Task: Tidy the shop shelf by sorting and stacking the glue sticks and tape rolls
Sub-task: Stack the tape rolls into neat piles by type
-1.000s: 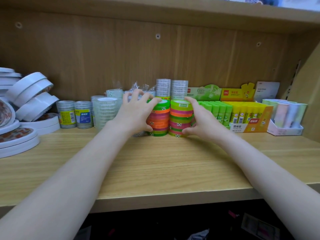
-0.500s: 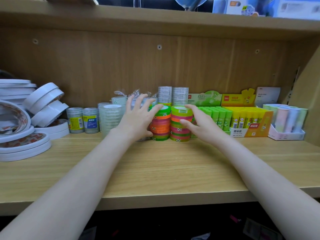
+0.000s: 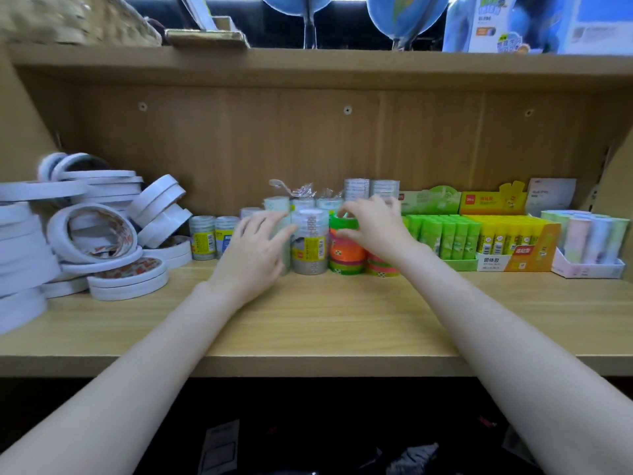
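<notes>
On the shelf (image 3: 308, 323), both forearms reach forward, the left hand (image 3: 255, 252) open with spread fingers beside a clear tape pack (image 3: 309, 246), the right hand (image 3: 375, 224) with curled fingers pinching the top of the coloured tape stack (image 3: 343, 250), near the glue sticks (image 3: 445, 234).

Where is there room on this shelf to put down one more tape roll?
The bare wood along the front edge of the shelf is free, in front of the white tape rolls, between the two forearms, and in front of the glue stick boxes. The back row is crowded: clear tape stacks, colored tape stacks and both hands fill it.
</notes>
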A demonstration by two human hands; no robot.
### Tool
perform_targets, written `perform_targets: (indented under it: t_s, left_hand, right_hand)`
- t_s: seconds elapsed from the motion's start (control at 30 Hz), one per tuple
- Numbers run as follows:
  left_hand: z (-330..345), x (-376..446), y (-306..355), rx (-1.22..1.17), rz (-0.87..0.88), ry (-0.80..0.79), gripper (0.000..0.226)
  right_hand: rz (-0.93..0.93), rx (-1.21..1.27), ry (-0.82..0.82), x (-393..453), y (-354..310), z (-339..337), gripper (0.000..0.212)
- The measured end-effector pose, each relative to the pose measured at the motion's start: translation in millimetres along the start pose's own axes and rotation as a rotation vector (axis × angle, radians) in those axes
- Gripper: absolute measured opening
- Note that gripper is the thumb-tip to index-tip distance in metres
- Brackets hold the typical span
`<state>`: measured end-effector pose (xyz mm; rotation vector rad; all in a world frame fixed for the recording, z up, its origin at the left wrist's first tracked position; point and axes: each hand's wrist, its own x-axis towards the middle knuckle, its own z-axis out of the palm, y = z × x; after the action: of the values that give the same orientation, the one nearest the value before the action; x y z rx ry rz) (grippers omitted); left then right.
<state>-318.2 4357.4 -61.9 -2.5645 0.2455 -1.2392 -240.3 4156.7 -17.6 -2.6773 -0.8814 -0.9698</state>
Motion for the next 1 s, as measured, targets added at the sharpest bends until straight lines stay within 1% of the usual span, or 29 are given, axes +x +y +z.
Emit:
perform_targets:
  t_s: [0.07,0.17,0.2,0.3,0.33,0.4,0.47,0.53,0.57,0.6,0.63,0.7,0.73,0.8,0.87,0.93,1.0]
  left_hand:
    - [2.1,-0.2,1.5,-0.014,-0.004,-0.016,0.053]
    - [3.6,0.7,2.8,-0.069,-0.002,-0.015,0.056]
    - [2.1,0.7,3.2,-0.089,-0.003,-0.016,0.054]
    - [-8.4,-4.0,-1.1,-0.16,-0.049,0.0,0.051]
    - [-13.3,-8.3,-5.6,-0.189,-0.088,0.011,0.051]
    - [-22.5,-21.9,-20.2,-0.213,-0.162,0.039,0.048]
    - [-32.3,-42.0,-41.2,-0.171,-0.2,0.07,0.044]
    - [-42.9,-66.6,-65.2,-0.102,-0.228,0.075,0.045]
    - [-48.1,-79.5,-77.1,-0.066,-0.257,0.074,0.046]
    - [-53.6,-92.1,-87.8,-0.031,-0.291,0.075,0.046]
    - [-58.6,-104.5,-96.8,0.009,-0.317,0.078,0.047]
    - [-67.8,-126.7,-111.0,0.122,-0.307,0.107,0.046]
    - [-72.0,-136.0,-117.1,0.187,-0.277,0.128,0.043]
    - [-81.6,-151.2,-129.7,0.293,-0.236,0.171,0.04]
    - [-91.3,-162.0,-144.5,0.369,-0.257,0.192,0.045]
    - [-96.4,-168.9,-157.3,0.411,-0.286,0.155,0.055]
    - [-94.5,-171.7,-163.3,0.402,-0.294,0.106,0.065]
  right_hand:
    - [0.051,0.119,-0.022,2.4,1.6,1.0,0.034]
    - [0.067,0.143,-0.031,1.7,1.8,-1.1,0.034]
    - [0.077,0.147,-0.002,1.0,0.9,-1.9,0.034]
    - [0.076,0.181,0.164,-5.1,-8.9,-4.6,0.03]
    - [0.048,0.189,0.202,-7.2,-14.7,-5.0,0.028]
    - [-0.029,0.222,0.225,-10.8,-30.8,-5.6,0.027]
    - [-0.114,0.301,0.237,-10.2,-53.8,-6.4,0.032]
    - [-0.229,0.368,0.225,-4.7,-81.8,-6.2,0.03]
    - [-0.296,0.382,0.19,-1.1,-98.6,-4.9,0.026]
    - [-0.359,0.384,0.116,2.2,-116.0,-1.9,0.024]
    - [-0.42,0.388,0.019,5.8,-133.6,3.4,0.026]
    - [-0.489,0.415,-0.204,14.6,-168.1,16.9,0.041]
    - [-0.51,0.443,-0.272,18.8,-185.3,23.3,0.047]
    - [-0.535,0.532,-0.317,29.0,-215.4,34.3,0.052]
    - [-0.517,0.631,-0.305,40.3,-240.5,39.5,0.054]
    - [-0.493,0.684,-0.322,51.0,-261.4,41.1,0.057]
    - [-0.493,0.636,-0.348,58.7,-278.5,42.7,0.054]
